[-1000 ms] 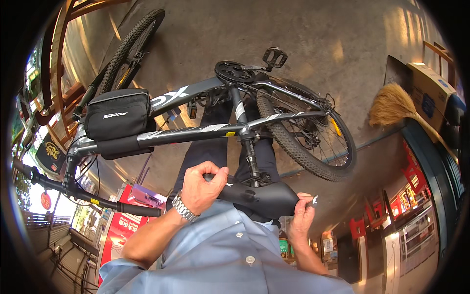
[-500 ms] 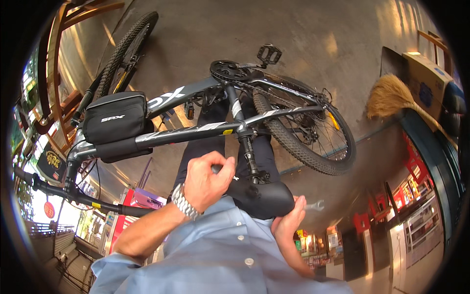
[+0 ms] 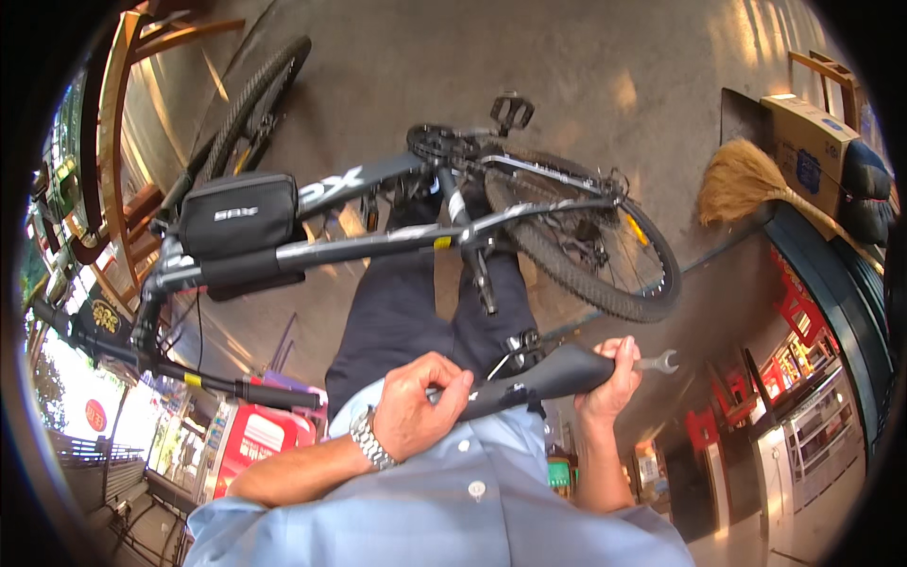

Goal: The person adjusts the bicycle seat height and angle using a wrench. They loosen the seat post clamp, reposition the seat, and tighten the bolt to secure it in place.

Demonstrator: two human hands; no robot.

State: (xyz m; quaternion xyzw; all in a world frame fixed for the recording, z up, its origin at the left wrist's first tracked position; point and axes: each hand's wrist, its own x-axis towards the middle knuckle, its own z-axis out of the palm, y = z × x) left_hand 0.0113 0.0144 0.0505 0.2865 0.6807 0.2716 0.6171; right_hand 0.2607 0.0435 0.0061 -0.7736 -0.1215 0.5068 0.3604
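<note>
A black bicycle saddle (image 3: pixel 562 374) lies tilted across my lap, rails and metal clamp (image 3: pixel 521 348) showing on its far side. My left hand (image 3: pixel 416 402), with a metal watch on the wrist, is closed round its narrow nose. At the wide rear end, my right hand (image 3: pixel 609 383) grips the saddle and also an open-end wrench (image 3: pixel 658 363), whose jaw sticks out to the right. Just beyond the saddle, the bare end of the seat post (image 3: pixel 483 279) rises from the dark bicycle frame (image 3: pixel 368 249), apart from the saddle. The bicycle stands across my legs.
A black frame bag (image 3: pixel 236 222) sits on the top tube, near the handlebar (image 3: pixel 213 380) at left. The rear wheel (image 3: pixel 605 248) is at right. Farther right are a straw broom (image 3: pixel 742 181) and a cardboard box (image 3: pixel 811 156). Wooden furniture (image 3: pixel 118 123) stands at far left.
The saddle has come away from the seat post and turned up on its side. My right hand has risen with the wrench; my left hand has moved slightly nearer my body.
</note>
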